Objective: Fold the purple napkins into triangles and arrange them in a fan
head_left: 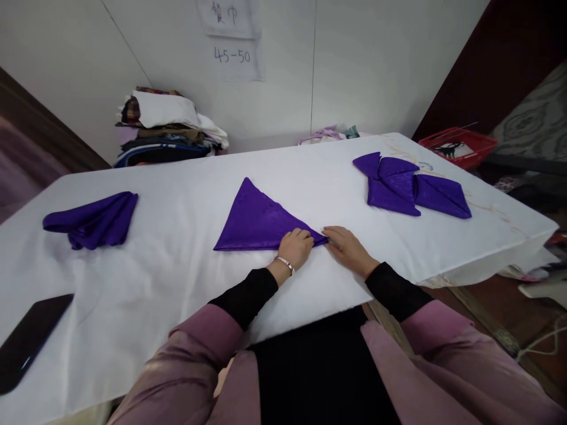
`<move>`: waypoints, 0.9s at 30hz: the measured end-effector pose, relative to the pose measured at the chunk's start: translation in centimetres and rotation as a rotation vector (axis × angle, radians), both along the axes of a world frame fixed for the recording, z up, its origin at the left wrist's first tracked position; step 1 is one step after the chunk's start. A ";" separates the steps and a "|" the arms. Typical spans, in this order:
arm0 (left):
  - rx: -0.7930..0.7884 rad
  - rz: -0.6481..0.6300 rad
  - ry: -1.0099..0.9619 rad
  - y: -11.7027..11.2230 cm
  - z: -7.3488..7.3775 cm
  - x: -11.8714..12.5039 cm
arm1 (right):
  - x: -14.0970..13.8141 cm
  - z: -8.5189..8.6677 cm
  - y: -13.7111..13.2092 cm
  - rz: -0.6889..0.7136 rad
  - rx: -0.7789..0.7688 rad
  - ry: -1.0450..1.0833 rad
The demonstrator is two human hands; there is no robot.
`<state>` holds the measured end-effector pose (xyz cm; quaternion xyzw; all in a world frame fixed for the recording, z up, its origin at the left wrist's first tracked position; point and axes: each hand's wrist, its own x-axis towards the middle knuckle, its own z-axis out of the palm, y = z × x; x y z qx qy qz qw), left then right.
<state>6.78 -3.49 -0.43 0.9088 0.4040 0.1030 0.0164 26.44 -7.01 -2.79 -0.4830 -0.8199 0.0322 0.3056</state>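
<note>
A purple cloth napkin (259,221), folded into a triangle, lies flat on the white-covered table with its peak pointing away from me. My left hand (296,248) rests on its lower edge near the right corner, fingers curled down on the fabric. At the narrow right corner, my right hand (348,248) pinches the tip between thumb and fingers. The fingertips of both hands partly cover that corner.
A pleated purple napkin (95,221) lies at the left and several folded ones (394,186) at the right. A dark phone-like slab (33,336) sits front left. Behind the table is a clothes pile (168,127); a red basket (460,147) stands beyond the right corner.
</note>
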 end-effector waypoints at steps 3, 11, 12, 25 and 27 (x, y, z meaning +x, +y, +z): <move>0.016 0.012 0.005 -0.2 -0.1 -0.2 | 0.0 0.1 0.0 -0.001 0.006 0.003; 0.091 -0.014 0.028 -0.3 -0.8 -0.3 | -0.1 0.2 0.1 0.073 0.059 -0.066; 0.089 -0.015 0.024 -0.4 -0.7 -0.3 | -0.1 0.0 0.2 0.078 0.067 -0.087; 0.077 0.037 -0.007 -0.4 -0.8 -4.9 | -0.2 -0.6 0.6 0.092 0.091 -0.106; 0.091 0.048 -0.014 -0.5 -1.1 -5.3 | -0.1 -0.6 0.2 0.091 0.117 -0.128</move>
